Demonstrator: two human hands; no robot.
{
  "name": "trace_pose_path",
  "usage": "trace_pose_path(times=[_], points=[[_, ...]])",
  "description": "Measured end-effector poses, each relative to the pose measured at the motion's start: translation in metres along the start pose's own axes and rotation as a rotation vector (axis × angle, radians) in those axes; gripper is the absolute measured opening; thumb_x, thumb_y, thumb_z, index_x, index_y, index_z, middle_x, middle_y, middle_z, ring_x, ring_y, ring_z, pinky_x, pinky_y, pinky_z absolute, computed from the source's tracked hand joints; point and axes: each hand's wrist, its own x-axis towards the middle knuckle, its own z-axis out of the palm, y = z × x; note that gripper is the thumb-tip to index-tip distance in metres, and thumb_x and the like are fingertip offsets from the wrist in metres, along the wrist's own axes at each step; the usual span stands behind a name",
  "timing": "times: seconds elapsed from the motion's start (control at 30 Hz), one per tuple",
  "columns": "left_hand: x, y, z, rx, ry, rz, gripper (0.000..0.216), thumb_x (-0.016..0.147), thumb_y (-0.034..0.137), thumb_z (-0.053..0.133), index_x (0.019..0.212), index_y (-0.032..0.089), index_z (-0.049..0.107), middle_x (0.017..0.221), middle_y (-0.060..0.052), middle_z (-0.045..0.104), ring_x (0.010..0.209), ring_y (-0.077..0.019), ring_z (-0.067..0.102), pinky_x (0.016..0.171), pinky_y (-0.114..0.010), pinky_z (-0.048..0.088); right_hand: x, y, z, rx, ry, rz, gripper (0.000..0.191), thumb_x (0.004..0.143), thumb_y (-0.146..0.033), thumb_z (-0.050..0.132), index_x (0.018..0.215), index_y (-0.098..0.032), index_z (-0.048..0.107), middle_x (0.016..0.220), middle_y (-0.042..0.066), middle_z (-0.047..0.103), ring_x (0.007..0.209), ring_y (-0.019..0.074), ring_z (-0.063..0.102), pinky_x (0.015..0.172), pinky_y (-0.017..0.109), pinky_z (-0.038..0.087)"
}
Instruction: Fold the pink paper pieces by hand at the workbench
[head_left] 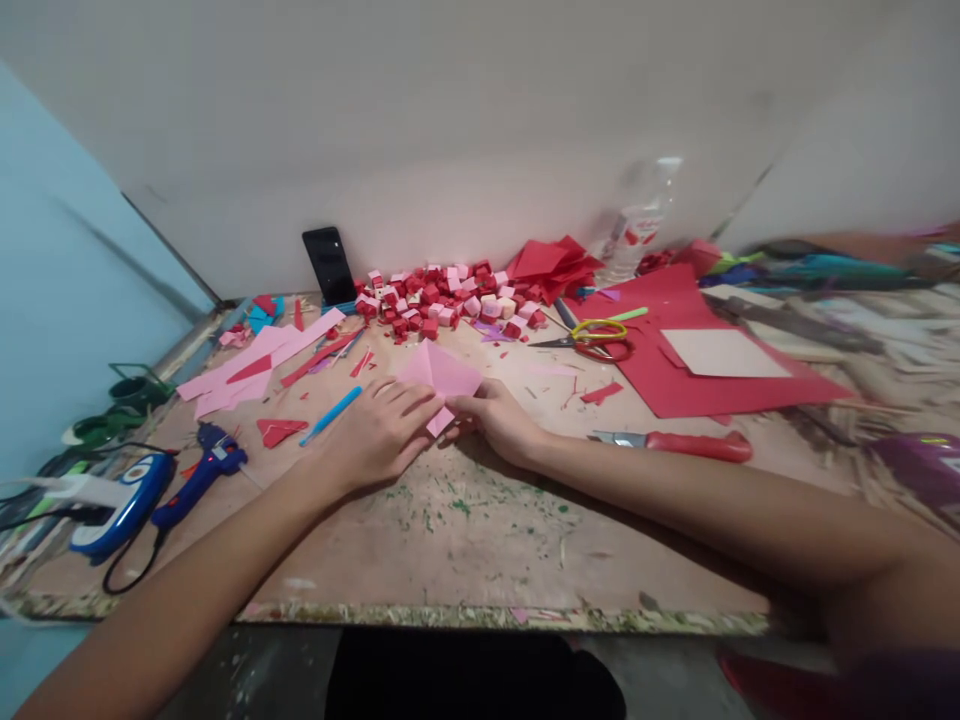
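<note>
A pink sheet of origami paper [448,372], creased through its middle, lies on the table between my hands. My left hand [386,425] rests over its left side, fingers bent and pressing on the paper near the lower corner. With thumb and fingers closed, my right hand [499,420] grips the paper's lower right edge. Part of the paper is hidden under the fingers. Just left of my left hand lies a blue pen-like tool [331,415].
Many red and pink folded paper cubes [450,298] are heaped behind the paper. Yellow-handled scissors [592,340], red card [675,385] and a red-handled knife [690,445] lie right. A phone [328,265] leans at the wall; a blue glue gun [199,475] and power strip [127,505] lie left.
</note>
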Motion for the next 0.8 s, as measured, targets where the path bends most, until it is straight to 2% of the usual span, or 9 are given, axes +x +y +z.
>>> trace_pose_path(times=[0.1, 0.17, 0.3, 0.43, 0.57, 0.63, 0.7, 0.77, 0.8], points=[[0.0, 0.0, 0.005, -0.005, 0.075, -0.034, 0.032, 0.104, 0.033, 0.06, 0.129, 0.016, 0.068, 0.131, -0.016, 0.074, 0.118, -0.0295, 0.069, 0.104, -0.047, 0.05, 0.001, 0.001, -0.001, 0.012, -0.006, 0.005, 0.024, 0.071, -0.027, 0.085, 0.087, -0.013, 0.074, 0.076, 0.006, 0.074, 0.062, 0.0178, 0.069, 0.064, 0.035, 0.065], [-0.001, 0.0, 0.008, -0.076, 0.142, -0.082, 0.027, 0.105, 0.032, 0.058, 0.121, 0.016, 0.072, 0.125, -0.014, 0.077, 0.113, -0.0276, 0.072, 0.1, -0.045, 0.053, 0.0, 0.0, -0.001, 0.022, -0.028, 0.011, 0.028, 0.073, -0.031, 0.088, 0.09, -0.014, 0.075, 0.082, 0.006, 0.075, 0.071, 0.0189, 0.071, 0.068, 0.033, 0.065], [0.002, 0.004, 0.003, -0.408, 0.232, -0.31, 0.028, 0.107, 0.032, 0.055, 0.114, 0.018, 0.078, 0.117, -0.01, 0.081, 0.105, -0.023, 0.075, 0.095, -0.039, 0.057, -0.006, -0.006, 0.001, 0.074, -0.115, 0.021, 0.036, 0.081, -0.041, 0.09, 0.108, -0.021, 0.077, 0.109, 0.007, 0.078, 0.093, 0.0203, 0.074, 0.084, 0.035, 0.064], [0.007, 0.011, -0.007, -0.757, 0.254, -0.54, 0.024, 0.103, 0.034, 0.062, 0.108, 0.02, 0.081, 0.11, -0.006, 0.083, 0.098, -0.0194, 0.075, 0.09, -0.032, 0.056, -0.01, -0.009, 0.002, 0.105, -0.18, 0.049, 0.038, 0.082, -0.034, 0.092, 0.114, -0.025, 0.074, 0.121, 0.006, 0.075, 0.101, 0.0209, 0.073, 0.095, 0.043, 0.063], [0.008, 0.014, -0.005, -0.988, 0.187, -0.648, 0.027, 0.099, 0.039, 0.067, 0.093, 0.017, 0.08, 0.09, -0.004, 0.079, 0.08, -0.0164, 0.069, 0.076, -0.028, 0.053, -0.008, -0.007, 0.001, -0.015, -0.173, 0.015, 0.036, 0.077, -0.032, 0.094, 0.105, -0.017, 0.078, 0.105, 0.008, 0.079, 0.097, 0.0224, 0.074, 0.095, 0.041, 0.061], [0.008, 0.013, -0.002, -0.993, 0.181, -0.695, 0.026, 0.095, 0.04, 0.071, 0.087, 0.016, 0.077, 0.082, -0.003, 0.074, 0.073, -0.0142, 0.064, 0.069, -0.027, 0.049, -0.006, -0.005, -0.001, -0.056, -0.141, 0.017, 0.033, 0.075, -0.032, 0.095, 0.099, -0.015, 0.079, 0.095, 0.007, 0.079, 0.092, 0.0221, 0.073, 0.09, 0.039, 0.06], [0.008, 0.009, 0.0, -0.939, 0.231, -0.738, 0.021, 0.088, 0.035, 0.078, 0.082, 0.016, 0.07, 0.076, 0.0, 0.069, 0.068, -0.0112, 0.058, 0.065, -0.025, 0.045, -0.005, -0.003, -0.003, -0.064, -0.099, 0.01, 0.032, 0.074, -0.033, 0.094, 0.097, -0.015, 0.08, 0.091, 0.006, 0.079, 0.086, 0.021, 0.071, 0.083, 0.036, 0.058], [0.008, 0.005, 0.001, -0.94, 0.298, -0.783, 0.026, 0.08, 0.03, 0.085, 0.09, 0.018, 0.064, 0.07, 0.005, 0.061, 0.063, -0.0092, 0.053, 0.063, -0.023, 0.042, -0.005, -0.001, -0.005, -0.076, -0.057, -0.009, 0.029, 0.074, -0.033, 0.093, 0.093, -0.015, 0.08, 0.087, 0.005, 0.078, 0.078, 0.0188, 0.068, 0.075, 0.033, 0.054], [0.008, 0.004, 0.001, -0.982, 0.309, -0.8, 0.035, 0.077, 0.029, 0.087, 0.1, 0.02, 0.063, 0.068, 0.007, 0.06, 0.062, -0.009, 0.052, 0.062, -0.022, 0.041, -0.004, 0.0, -0.005, -0.089, -0.041, -0.018, 0.027, 0.075, -0.034, 0.093, 0.089, -0.015, 0.079, 0.084, 0.005, 0.076, 0.074, 0.0173, 0.065, 0.072, 0.031, 0.052]])
